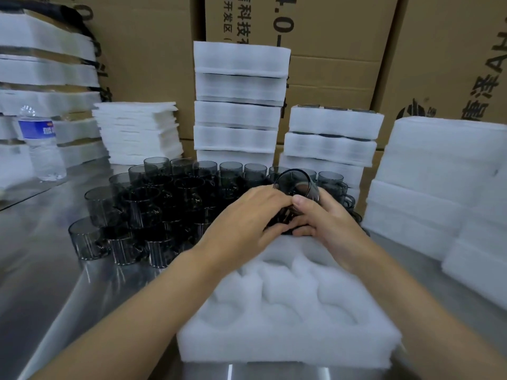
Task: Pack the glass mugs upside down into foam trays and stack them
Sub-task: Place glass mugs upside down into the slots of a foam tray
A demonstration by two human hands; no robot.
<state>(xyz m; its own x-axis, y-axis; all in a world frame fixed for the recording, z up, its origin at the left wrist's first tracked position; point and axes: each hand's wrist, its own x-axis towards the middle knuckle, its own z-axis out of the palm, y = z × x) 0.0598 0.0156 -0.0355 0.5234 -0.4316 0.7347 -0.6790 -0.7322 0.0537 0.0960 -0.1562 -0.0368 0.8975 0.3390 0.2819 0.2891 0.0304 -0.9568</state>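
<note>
Your mug [297, 183] is smoky grey glass, tipped over just above the far edge of the foam tray [288, 349]; your right hand [326, 220] grips its side, thumb on the glass; your left hand [247, 215] clasps its lower part (blurred there); the tray's round pockets lie bare; behind, stacked trays [333, 138] show dark glass.

Bare forearms [175, 281], bare left grip [247, 215], right grip [326, 220]

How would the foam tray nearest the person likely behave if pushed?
The foam tray probably slides easily, looking light on the smooth steel table. Its soft walls likely dent under fingers; being low and wide, it seems unlikely to tip.
</note>
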